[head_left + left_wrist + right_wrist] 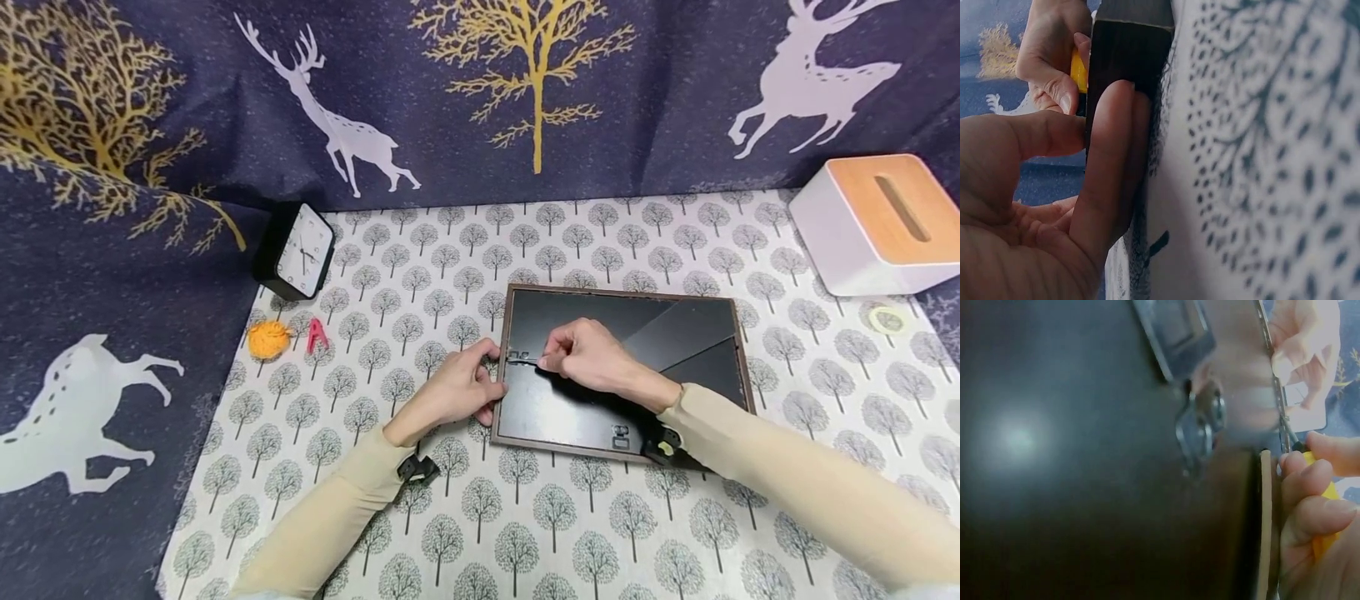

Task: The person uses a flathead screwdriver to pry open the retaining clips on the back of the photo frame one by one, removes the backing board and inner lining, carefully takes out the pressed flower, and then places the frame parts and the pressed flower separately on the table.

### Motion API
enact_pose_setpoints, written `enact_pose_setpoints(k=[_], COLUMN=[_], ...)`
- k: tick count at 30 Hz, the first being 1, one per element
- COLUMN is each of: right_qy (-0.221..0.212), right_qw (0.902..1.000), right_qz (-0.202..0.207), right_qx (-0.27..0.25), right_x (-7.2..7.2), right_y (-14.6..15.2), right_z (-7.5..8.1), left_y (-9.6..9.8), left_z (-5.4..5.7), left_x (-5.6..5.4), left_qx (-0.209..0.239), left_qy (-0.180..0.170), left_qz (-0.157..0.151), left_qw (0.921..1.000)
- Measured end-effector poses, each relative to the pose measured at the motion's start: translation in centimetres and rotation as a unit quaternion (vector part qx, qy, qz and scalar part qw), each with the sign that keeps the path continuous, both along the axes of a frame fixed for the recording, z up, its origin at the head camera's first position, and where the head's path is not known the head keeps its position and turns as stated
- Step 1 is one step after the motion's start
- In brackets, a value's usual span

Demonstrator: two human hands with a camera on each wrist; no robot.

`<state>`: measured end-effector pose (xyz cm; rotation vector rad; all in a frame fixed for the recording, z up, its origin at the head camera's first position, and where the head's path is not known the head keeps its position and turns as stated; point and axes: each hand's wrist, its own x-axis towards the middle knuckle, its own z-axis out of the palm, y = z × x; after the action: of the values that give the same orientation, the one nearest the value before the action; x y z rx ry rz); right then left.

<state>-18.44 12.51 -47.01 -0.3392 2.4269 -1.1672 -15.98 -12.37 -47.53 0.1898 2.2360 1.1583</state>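
A dark picture frame [562,425] lies with its black back panel upward. My left hand [457,387] holds the frame's left edge, thumb and fingers against the rim. Over the panel, my right hand [588,354] grips a yellow-handled screwdriver [1313,461]. Its thin shaft points left, toward a small metal hanger [517,357] by the left edge; whether the tip touches it I cannot tell. Another metal hanger [621,437] sits near the bottom edge and looms large in the right wrist view. Fingers hide most of the screwdriver's handle in the head view.
A black-cased clock [303,250] stands at the back left. Near it lie an orange yarn-like ball [268,340] and a pink letter A [317,335]. At the back right is a tissue box [847,233], with a pale ring [887,320] in front.
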Motion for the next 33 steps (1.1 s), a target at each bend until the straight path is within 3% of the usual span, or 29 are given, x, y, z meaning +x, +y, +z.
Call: enact_pose_setpoints(k=[5, 15, 24, 33], right_qy=[0.010, -0.020, -0.013, -0.020], right_qw=[0.9996, 0.9996, 0.9997, 0.9998], right_qz=[0.010, 0.003, 0.002, -0.001], right_qx=[0.025, -0.020, 0.018, -0.001], right_x=[0.35, -0.03, -0.13, -0.25], right_y=[0.39, 0.37, 0.23, 0.09], right_z=[0.44, 0.49, 0.50, 0.22], left_y=[0.33, -0.13, -0.03, -0.29], left_z=[0.35, 0.30, 0.33, -0.03], left_x=[0.07, -0.16, -0.22, -0.26], left_qx=[-0.005, -0.002, 0.007, 0.006], left_qy=[-0.006, -0.014, -0.026, -0.023], left_qz=[-0.006, 0.007, 0.014, 0.013], left_qw=[1.0000, 0.9999, 0.9995, 0.9996])
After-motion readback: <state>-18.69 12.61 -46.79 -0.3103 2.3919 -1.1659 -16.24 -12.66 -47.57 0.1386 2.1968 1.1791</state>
